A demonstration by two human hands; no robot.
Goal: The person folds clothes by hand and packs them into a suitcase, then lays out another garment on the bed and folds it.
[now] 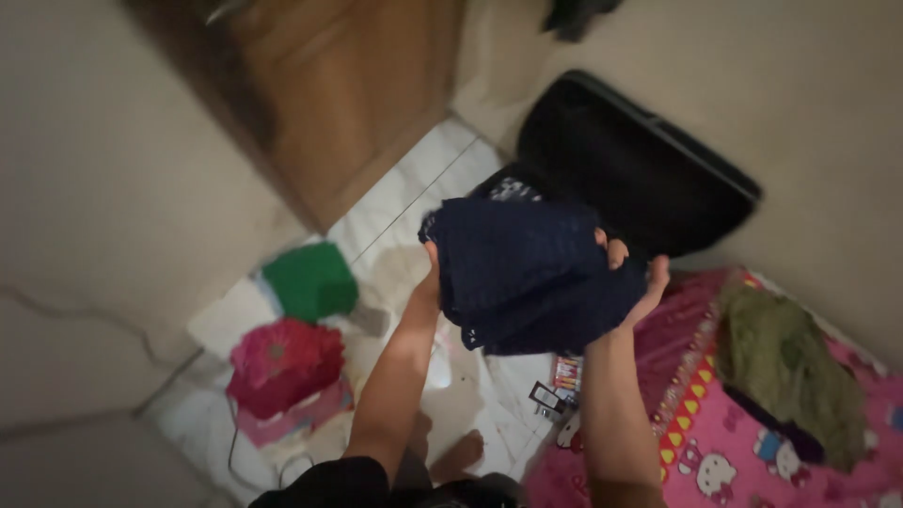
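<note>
I hold a dark blue cloth up in the air with both hands. My left hand is mostly hidden behind it, so I cannot tell how those fingers sit. My right hand pinches its edge. The cloth could slip and drop on the white floor.

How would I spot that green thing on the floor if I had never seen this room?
Start at the brown wooden door at the top and follow the white tiled floor down and left. There, beside the wall, sits a bright green rounded cloth bundle, just above a pink-red flower-patterned bundle. It is the only plain green item in that pile.
</note>
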